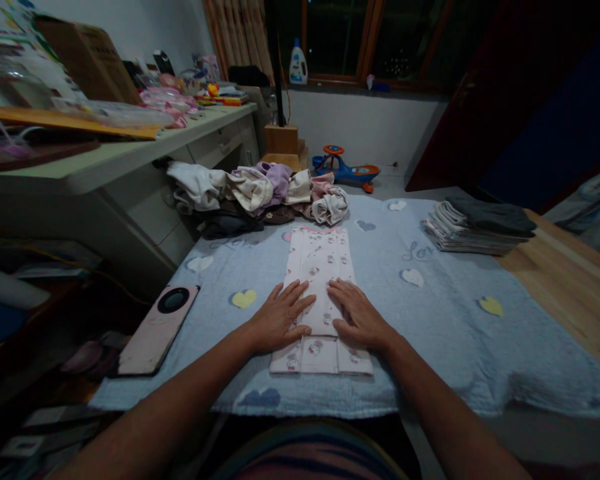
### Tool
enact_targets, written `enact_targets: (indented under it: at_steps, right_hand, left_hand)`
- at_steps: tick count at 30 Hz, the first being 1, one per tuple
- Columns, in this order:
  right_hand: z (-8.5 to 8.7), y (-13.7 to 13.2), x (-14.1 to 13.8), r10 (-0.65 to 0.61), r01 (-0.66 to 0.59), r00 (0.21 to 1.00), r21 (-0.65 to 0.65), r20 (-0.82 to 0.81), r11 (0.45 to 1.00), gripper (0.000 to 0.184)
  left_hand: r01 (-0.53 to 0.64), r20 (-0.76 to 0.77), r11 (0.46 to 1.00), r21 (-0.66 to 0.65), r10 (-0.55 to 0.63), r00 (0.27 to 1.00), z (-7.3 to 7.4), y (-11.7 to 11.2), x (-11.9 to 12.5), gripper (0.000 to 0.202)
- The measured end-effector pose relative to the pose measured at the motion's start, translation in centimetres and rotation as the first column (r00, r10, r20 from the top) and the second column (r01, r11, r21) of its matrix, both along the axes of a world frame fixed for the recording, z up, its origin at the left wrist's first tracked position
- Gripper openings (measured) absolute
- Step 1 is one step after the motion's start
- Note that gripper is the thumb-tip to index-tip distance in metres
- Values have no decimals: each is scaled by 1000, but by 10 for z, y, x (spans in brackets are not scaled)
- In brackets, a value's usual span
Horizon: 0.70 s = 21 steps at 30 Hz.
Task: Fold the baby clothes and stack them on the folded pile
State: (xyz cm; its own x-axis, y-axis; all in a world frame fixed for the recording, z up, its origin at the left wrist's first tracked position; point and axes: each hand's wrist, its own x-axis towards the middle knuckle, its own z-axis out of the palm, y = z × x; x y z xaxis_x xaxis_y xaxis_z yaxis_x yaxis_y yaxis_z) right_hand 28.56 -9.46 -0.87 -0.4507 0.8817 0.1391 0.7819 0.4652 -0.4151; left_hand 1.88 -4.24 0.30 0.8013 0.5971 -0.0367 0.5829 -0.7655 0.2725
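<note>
A small white garment (318, 267) with a pink print lies folded into a long strip on the light blue blanket (430, 313). Both of my hands rest flat on its near half. My left hand (279, 319) presses its left side with fingers spread. My right hand (356, 315) lies on its right side, fingers stretched toward the middle. Neither hand holds anything.
A heap of unfolded clothes (260, 193) lies at the blanket's far edge. A stack of folded clothes (477, 227) sits at the far right. A pink phone (159, 328) lies face down at the left. A cluttered desk (130, 150) stands on the left, a toy car (345, 170) behind.
</note>
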Motion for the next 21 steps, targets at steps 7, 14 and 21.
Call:
enact_targets:
  at_steps: [7,14,21]
  right_hand:
    - [6,-1,-7,-27,28,999,-8,33,1000,72]
    - [6,-1,-2,19,-19,1000,-40,11,999,73]
    - [17,21,-2,-49,50,993,3,-104,999,39]
  left_hand:
    - [31,120,999,-33,-27,992,2,-9,2,53]
    - [45,30,999,-2,-45,999,2,-14,4,53]
    - [6,62,997,77,-11,998,13,-11,20,45]
